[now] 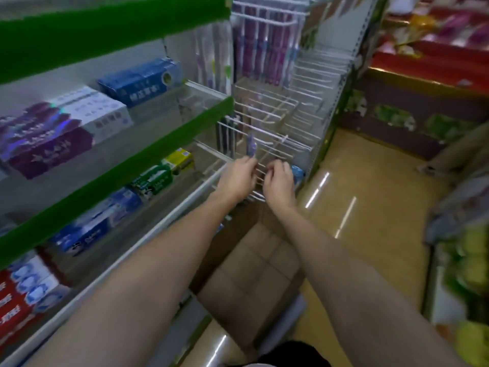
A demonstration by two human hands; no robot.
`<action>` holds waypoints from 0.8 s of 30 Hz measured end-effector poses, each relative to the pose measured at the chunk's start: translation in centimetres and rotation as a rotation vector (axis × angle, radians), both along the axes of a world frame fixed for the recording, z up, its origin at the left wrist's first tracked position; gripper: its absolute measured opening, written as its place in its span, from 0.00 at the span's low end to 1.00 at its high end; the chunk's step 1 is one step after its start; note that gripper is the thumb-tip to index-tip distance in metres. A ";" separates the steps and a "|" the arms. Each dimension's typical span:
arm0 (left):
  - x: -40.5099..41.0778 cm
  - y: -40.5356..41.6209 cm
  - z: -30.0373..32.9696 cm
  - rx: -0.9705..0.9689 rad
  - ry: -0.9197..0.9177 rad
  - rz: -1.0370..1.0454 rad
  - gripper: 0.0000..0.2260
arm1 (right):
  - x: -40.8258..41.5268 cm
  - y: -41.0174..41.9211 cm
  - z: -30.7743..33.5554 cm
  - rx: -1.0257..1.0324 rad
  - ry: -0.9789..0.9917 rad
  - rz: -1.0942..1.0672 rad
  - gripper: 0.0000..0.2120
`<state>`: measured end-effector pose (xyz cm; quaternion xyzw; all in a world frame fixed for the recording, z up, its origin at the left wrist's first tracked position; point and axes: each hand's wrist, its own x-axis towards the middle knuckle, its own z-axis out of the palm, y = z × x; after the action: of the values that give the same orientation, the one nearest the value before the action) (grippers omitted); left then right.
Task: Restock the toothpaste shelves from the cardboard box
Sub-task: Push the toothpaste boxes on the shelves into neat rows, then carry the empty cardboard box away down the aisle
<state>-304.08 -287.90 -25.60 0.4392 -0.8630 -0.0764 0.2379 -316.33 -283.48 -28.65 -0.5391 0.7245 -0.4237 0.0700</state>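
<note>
A: Cardboard box (254, 266) sits on the floor, right under both forearms, against the foot of the shelves.

B: And the hands?

A: Both are up at the white wire hooks (267, 154). Left hand (236, 178) has its fingers curled at a small purple pack (251, 147) on a hook; right hand (280, 181) has its fingers curled in among the hooks. What exactly it pinches, I can't tell. It's blurred.

B: Stock?

A: Toothpaste boxes (79, 120) line the green-edged shelves (111, 165) to the left; toothbrushes (262, 54) hang above.
</note>
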 end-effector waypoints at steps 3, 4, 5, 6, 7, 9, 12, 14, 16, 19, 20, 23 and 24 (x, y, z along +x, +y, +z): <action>0.5 2.4 -5.1 0.203 -0.093 0.024 0.09 | -1.0 3.9 -4.0 0.129 -0.013 -0.060 0.06; 0.7 3.1 -6.4 0.247 -0.124 0.024 0.10 | -1.2 5.1 -5.0 0.177 -0.023 -0.076 0.07; 0.9 3.7 -7.7 0.280 -0.165 0.023 0.11 | -1.4 6.2 -6.1 0.226 -0.032 -0.088 0.07; 1.0 4.3 -8.8 0.304 -0.207 0.021 0.12 | -1.5 7.3 -7.1 0.276 -0.037 -0.094 0.07; 0.9 4.8 -9.8 0.323 -0.244 0.021 0.12 | -1.6 8.3 -8.2 0.320 -0.040 -0.094 0.07; 0.8 5.7 -11.5 0.363 -0.280 0.043 0.11 | -1.5 10.2 -10.3 0.388 -0.057 -0.085 0.07; 0.7 7.0 -13.5 0.419 -0.346 0.077 0.11 | -0.7 12.2 -13.0 0.485 -0.102 -0.085 0.08; 0.8 7.8 -14.8 0.464 -0.407 0.089 0.13 | 0.1 12.9 -14.7 0.541 -0.149 -0.085 0.09; 1.2 8.4 -16.2 0.521 -0.449 0.121 0.14 | 1.1 13.4 -16.3 0.598 -0.209 -0.082 0.11; 2.0 9.0 -18.4 0.629 -0.523 0.187 0.18 | 2.1 14.0 -18.3 0.714 -0.220 -0.111 0.16; 2.4 9.2 -19.1 0.672 -0.550 0.202 0.20 | 2.2 14.3 -18.9 0.748 -0.220 -0.115 0.17; 3.2 9.5 -20.9 0.760 -0.605 0.215 0.24 | 2.5 15.5 -20.4 0.843 -0.250 -0.151 0.19; 3.6 9.3 -21.5 0.774 -0.617 0.210 0.24 | 2.6 15.9 -20.8 0.869 -0.255 -0.172 0.20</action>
<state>-300.51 -278.59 -47.05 0.5818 -0.7527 -0.2328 -0.2020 -313.69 -267.58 -49.46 -0.3414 0.8627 -0.1476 0.3426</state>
